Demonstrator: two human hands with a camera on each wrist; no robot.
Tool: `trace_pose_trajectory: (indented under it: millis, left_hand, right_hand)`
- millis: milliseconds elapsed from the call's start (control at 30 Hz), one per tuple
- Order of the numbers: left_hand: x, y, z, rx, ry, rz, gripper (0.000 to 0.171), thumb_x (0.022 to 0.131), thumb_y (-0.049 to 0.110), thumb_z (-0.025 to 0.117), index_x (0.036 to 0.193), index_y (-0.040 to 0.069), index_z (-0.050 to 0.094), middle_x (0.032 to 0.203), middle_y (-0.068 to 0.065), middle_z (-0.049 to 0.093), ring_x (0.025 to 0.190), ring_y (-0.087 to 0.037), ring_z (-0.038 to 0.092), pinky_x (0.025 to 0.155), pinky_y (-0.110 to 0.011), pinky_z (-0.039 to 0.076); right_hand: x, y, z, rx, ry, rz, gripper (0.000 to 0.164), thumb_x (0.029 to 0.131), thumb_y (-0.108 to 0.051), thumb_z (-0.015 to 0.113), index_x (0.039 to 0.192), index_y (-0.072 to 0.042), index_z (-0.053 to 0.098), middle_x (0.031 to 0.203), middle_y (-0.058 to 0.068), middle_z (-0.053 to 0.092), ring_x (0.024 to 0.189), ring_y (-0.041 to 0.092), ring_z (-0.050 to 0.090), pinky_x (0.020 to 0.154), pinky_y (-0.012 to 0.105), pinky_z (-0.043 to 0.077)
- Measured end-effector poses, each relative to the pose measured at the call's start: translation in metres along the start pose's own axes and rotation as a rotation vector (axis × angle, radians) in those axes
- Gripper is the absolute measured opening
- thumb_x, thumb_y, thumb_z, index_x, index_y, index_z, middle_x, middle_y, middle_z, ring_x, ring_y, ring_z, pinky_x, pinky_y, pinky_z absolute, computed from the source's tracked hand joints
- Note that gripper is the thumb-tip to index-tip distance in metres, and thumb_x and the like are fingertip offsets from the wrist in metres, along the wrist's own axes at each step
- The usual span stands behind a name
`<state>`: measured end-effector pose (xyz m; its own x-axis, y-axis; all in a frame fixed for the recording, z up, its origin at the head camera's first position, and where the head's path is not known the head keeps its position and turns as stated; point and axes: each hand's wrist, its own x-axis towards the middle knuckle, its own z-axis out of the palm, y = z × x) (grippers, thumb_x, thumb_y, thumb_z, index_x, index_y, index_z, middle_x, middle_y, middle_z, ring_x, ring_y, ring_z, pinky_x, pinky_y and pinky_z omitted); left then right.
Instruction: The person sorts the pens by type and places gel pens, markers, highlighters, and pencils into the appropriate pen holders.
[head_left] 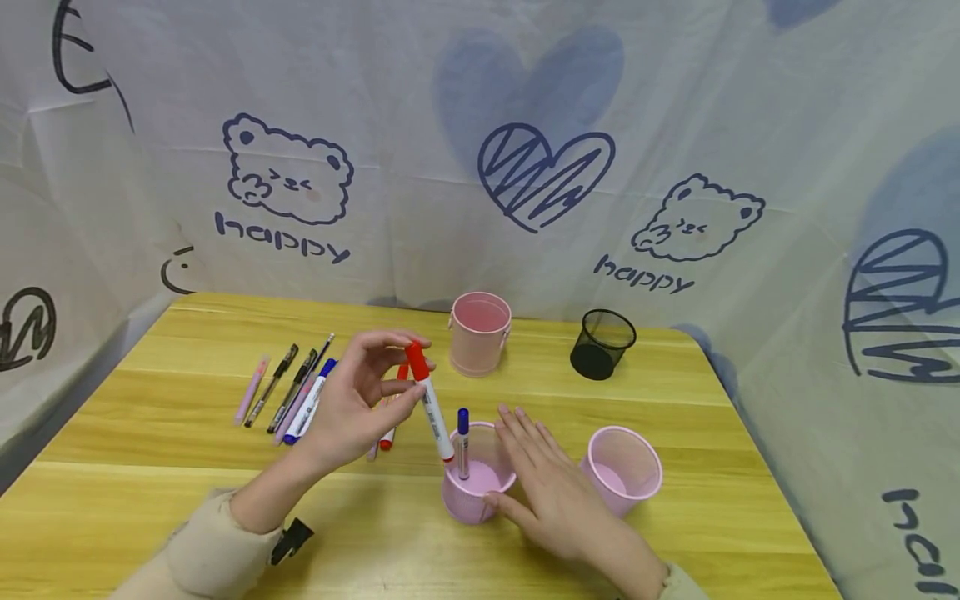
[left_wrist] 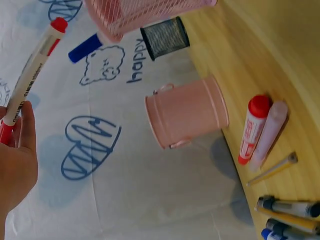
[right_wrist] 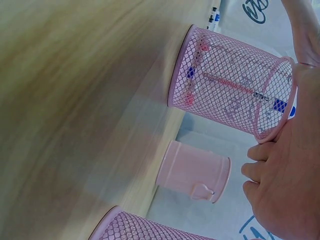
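My left hand (head_left: 352,400) pinches a white marker with a red cap (head_left: 433,417) between thumb and fingers. The marker slants down, its lower red end at the left rim of a pink mesh pen cup (head_left: 471,504). A marker with a blue end (head_left: 463,442) stands in that cup, leaning on its wall. My right hand (head_left: 551,492) rests against the cup's right side, fingers extended and thumb at the front rim. In the right wrist view, the fingertips touch the rim of the mesh cup (right_wrist: 230,80).
Pens and markers (head_left: 288,396) lie on the table's left, with a red marker (head_left: 388,437) nearer the middle. A pink bucket (head_left: 477,350) and black mesh cup (head_left: 596,358) stand at the back. Another pink mesh cup (head_left: 626,492) stands right, beside my right hand.
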<state>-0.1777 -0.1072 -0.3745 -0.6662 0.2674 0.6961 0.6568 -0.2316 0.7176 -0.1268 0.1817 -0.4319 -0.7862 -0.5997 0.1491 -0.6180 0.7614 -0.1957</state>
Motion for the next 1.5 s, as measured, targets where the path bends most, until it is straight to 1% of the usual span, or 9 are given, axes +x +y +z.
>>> trace_pose_trajectory:
  millis: [67,267,400,500,667,867,1133,1333,1500]
  left_hand:
    - [-0.001,-0.002,0.004,0.003,-0.005,-0.012,0.053,0.086,-0.024,0.067,0.132,-0.013,0.043,0.134,-0.013,0.059,0.113,-0.022,0.067,0.086,-0.034,0.062]
    - [-0.007,-0.01,0.014,0.038,-0.06,0.007,0.055,0.081,-0.029,0.068,0.129,-0.011,0.048,0.127,-0.021,0.057,0.113,-0.019,0.066,0.084,-0.038,0.063]
    - [-0.011,-0.015,0.017,0.059,-0.109,0.0,0.054,0.082,-0.027,0.069,0.129,-0.008,0.05,0.126,-0.023,0.056,0.114,-0.02,0.065,0.084,-0.04,0.063]
    - [-0.014,-0.018,0.02,0.07,-0.126,-0.02,0.052,0.085,-0.024,0.069,0.13,-0.006,0.052,0.126,-0.022,0.056,0.115,-0.022,0.064,0.084,-0.04,0.063]
    - [-0.021,-0.02,0.023,0.081,-0.137,-0.063,0.049,0.087,-0.021,0.07,0.13,-0.004,0.054,0.126,-0.022,0.058,0.115,-0.024,0.064,0.085,-0.04,0.063]
    - [-0.027,-0.022,0.025,0.094,-0.156,-0.072,0.049,0.087,-0.021,0.069,0.13,-0.004,0.055,0.125,-0.023,0.058,0.114,-0.03,0.065,0.087,-0.041,0.062]
    - [-0.033,-0.029,0.025,0.093,-0.158,-0.11,0.046,0.088,-0.019,0.07,0.128,-0.002,0.056,0.123,-0.027,0.058,0.114,-0.024,0.065,0.088,-0.041,0.062]
    - [-0.039,-0.036,0.026,0.103,-0.162,-0.138,0.045,0.088,-0.016,0.071,0.128,-0.002,0.057,0.124,-0.021,0.061,0.113,-0.023,0.065,0.089,-0.042,0.061]
    - [-0.041,-0.039,0.027,0.12,-0.163,-0.162,0.04,0.088,-0.016,0.071,0.124,-0.001,0.06,0.12,-0.019,0.064,0.111,-0.022,0.067,0.091,-0.04,0.061]
  right_hand:
    - [0.0,0.0,0.0,0.002,0.001,0.001,0.083,0.107,-0.06,0.041,0.167,-0.007,0.016,0.174,0.009,0.008,0.16,0.023,0.006,0.128,0.044,0.013]
    - [0.0,0.0,0.0,0.014,0.001,0.006,0.083,0.107,-0.056,0.046,0.167,-0.008,0.016,0.174,0.008,0.008,0.16,0.022,0.007,0.128,0.044,0.013]
    - [0.0,0.0,-0.001,0.01,-0.006,0.009,0.083,0.107,-0.059,0.043,0.167,-0.009,0.016,0.175,0.006,0.006,0.16,0.022,0.006,0.128,0.043,0.012]
    - [0.0,0.0,-0.001,0.008,-0.003,0.006,0.083,0.107,-0.059,0.043,0.167,-0.008,0.016,0.175,0.007,0.007,0.16,0.022,0.006,0.128,0.044,0.012]
    - [0.0,0.0,0.0,0.0,0.007,-0.006,0.083,0.107,-0.06,0.041,0.166,-0.007,0.018,0.174,0.008,0.007,0.16,0.022,0.008,0.128,0.044,0.013]
    - [0.0,0.0,0.0,-0.002,0.011,-0.008,0.084,0.107,-0.061,0.04,0.167,-0.008,0.016,0.174,0.008,0.007,0.16,0.023,0.008,0.128,0.045,0.013]
    - [0.0,0.001,0.0,0.005,0.002,-0.001,0.083,0.107,-0.059,0.044,0.167,-0.008,0.017,0.174,0.007,0.006,0.16,0.023,0.008,0.128,0.044,0.012]
    - [0.0,0.001,0.0,-0.006,0.003,-0.008,0.084,0.107,-0.061,0.04,0.166,-0.007,0.017,0.174,0.009,0.008,0.16,0.023,0.009,0.128,0.044,0.012]
    - [0.0,0.001,0.001,-0.002,0.006,-0.006,0.083,0.107,-0.061,0.04,0.166,-0.007,0.018,0.174,0.009,0.009,0.16,0.023,0.008,0.128,0.044,0.013]
